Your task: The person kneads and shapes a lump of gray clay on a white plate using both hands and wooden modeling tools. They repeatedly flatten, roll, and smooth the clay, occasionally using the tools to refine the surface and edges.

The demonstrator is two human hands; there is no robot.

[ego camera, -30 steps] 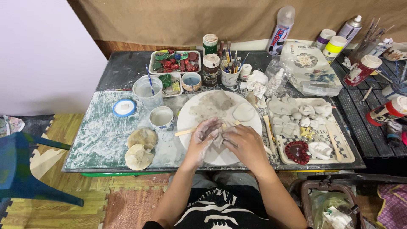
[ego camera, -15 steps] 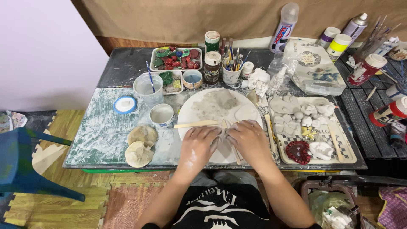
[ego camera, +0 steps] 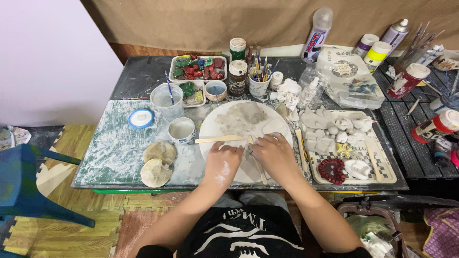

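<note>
My left hand (ego camera: 223,165) and my right hand (ego camera: 273,154) press side by side on the near part of a round white work board (ego camera: 224,125), with a small grey clay piece (ego camera: 249,154) between the fingers. A smear of grey clay (ego camera: 241,117) lies on the board's far half. One flat wooden modelling stick (ego camera: 219,139) lies across the board just beyond my left hand. Another wooden stick (ego camera: 259,167) runs under my right hand toward the table edge.
A checkered tray (ego camera: 382,165) with grey clay pieces and a dark red piece (ego camera: 332,170) sits right. Left stand a white cup (ego camera: 182,129), a water cup (ego camera: 167,99), a blue-rimmed lid (ego camera: 141,118) and two clay discs (ego camera: 158,162). Brushes, jars and spray cans line the back.
Both hands have come down flat and closer together on the near part of the board. The view has shifted slightly; the other objects stay where they were.
</note>
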